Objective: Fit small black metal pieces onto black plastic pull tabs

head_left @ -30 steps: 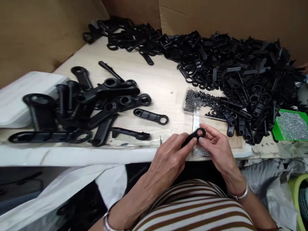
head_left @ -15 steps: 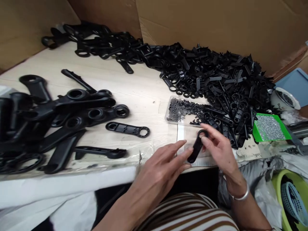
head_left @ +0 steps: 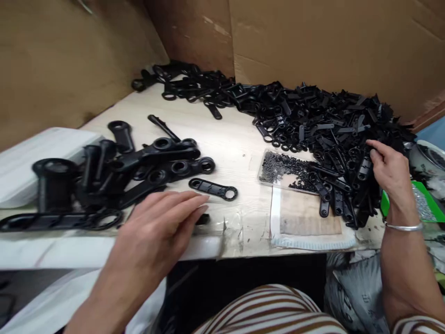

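Note:
My left hand (head_left: 162, 222) is at the table's front edge, its fingers pressed together and curved down. A short black end of a plastic part (head_left: 203, 219) shows by its fingertips; the palm hides the rest, and whether it is gripped is unclear. Just beyond lies a flat black lever-shaped part with a ring at one end (head_left: 213, 189). On the right, my right hand (head_left: 391, 174) reaches to the edge of a pile of small black plastic parts (head_left: 333, 125). Its index finger stretches forward, apart from the thumb, and nothing shows between them.
Larger black handle parts (head_left: 163, 160) lie heaped on the left beside a white foam block (head_left: 48, 155). A clear tray (head_left: 261, 174) of tiny dark pieces stands mid-table, behind a taped mat (head_left: 309, 218). A green bin (head_left: 436, 208) holds small silvery pieces. Cardboard walls (head_left: 313, 41) close the back.
My hands have parted: the left went to the left front edge, the right to the pile. The black ring-ended part they held together no longer shows between them. The view has shifted left.

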Tool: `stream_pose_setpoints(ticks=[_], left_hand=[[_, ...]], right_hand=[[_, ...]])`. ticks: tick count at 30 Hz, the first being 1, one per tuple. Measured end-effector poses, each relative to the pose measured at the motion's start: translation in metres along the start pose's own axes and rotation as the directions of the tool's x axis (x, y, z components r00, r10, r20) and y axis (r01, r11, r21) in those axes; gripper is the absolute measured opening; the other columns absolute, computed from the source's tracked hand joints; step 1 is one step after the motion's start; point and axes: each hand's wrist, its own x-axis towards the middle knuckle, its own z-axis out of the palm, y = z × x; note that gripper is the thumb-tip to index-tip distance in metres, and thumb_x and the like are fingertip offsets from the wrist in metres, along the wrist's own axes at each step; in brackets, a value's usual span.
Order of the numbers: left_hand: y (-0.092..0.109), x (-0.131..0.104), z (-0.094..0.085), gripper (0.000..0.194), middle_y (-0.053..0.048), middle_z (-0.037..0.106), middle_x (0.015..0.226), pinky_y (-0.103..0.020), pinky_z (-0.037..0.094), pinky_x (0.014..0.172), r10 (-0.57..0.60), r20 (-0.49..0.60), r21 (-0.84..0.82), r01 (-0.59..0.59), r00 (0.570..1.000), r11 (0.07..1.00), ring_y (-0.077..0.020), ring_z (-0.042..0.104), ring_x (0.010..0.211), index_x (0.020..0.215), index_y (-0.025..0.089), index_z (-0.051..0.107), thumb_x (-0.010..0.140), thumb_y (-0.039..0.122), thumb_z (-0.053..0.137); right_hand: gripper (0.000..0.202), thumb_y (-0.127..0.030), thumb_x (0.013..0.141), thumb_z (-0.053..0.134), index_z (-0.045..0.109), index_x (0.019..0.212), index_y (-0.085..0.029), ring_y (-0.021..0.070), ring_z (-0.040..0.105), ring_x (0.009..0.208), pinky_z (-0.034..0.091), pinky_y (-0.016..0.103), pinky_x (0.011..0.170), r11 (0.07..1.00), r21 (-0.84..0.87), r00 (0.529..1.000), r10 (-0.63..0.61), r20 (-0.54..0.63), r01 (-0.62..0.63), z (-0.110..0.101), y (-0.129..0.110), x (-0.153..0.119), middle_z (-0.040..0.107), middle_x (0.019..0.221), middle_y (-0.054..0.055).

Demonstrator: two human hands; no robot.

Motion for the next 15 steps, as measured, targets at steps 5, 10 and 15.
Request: stream_pose_setpoints(ticks=[5,10,15], left_hand=[[0.024,0.029,0.012,0.02,-0.007,0.069,0.098,-0.035,0.052,0.077,0.118,0.217,0.09,-0.14,0.969,0.986,-0.0217,0.06,0.088,0.095,0.016,0.065,0.092,0.006,0.048],[0.054,0.082,0.032,0.019,-0.008,0.066,0.08,-0.03,0.049,0.06,0.211,0.556,0.132,-0.336,0.804,0.933,-0.0212,0.062,0.076,0.08,0.013,0.063,0.083,-0.003,0.054],[0.067,0.108,0.057,0.02,-0.012,0.067,0.084,-0.029,0.048,0.056,0.288,0.634,0.126,-0.463,0.718,0.877,-0.0222,0.065,0.077,0.086,0.009,0.064,0.079,-0.007,0.054]], right_hand=[[0.035,-0.02,0.092,0.044,0.069,0.116,-0.015,0.0278,0.063,0.108,0.047,0.044,0.096,0.992,-0.108,0.998,-0.062,-0.021,0.059,0.008,-0.004,-0.01,0.067,0.12,0.016],[0.034,-0.036,0.094,0.053,0.065,0.12,-0.019,0.0278,0.055,0.117,0.045,0.044,0.099,0.926,-0.099,0.93,-0.367,0.002,0.365,0.011,-0.042,-0.038,0.062,0.127,0.013],[0.044,-0.04,0.094,0.052,0.053,0.132,-0.019,0.0356,0.039,0.136,0.031,0.064,0.106,0.794,-0.156,0.793,-0.527,0.306,0.588,0.039,-0.073,-0.053,0.05,0.142,0.018]])
